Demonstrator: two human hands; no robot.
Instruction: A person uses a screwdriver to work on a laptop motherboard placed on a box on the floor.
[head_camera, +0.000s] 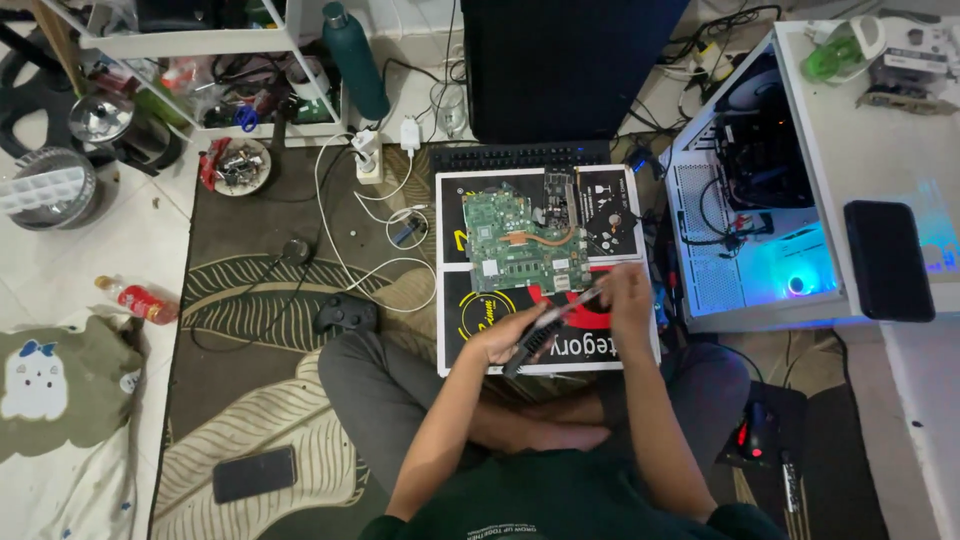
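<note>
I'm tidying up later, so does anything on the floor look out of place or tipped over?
Yes. A red drink bottle lies on its side on the tiles left of the rug, and a phone lies loose on the rug near the person's knee.

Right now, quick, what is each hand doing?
Left hand: closed around a black ribbed fan part.
Right hand: pinching a thin silver tool against that part.
</note>
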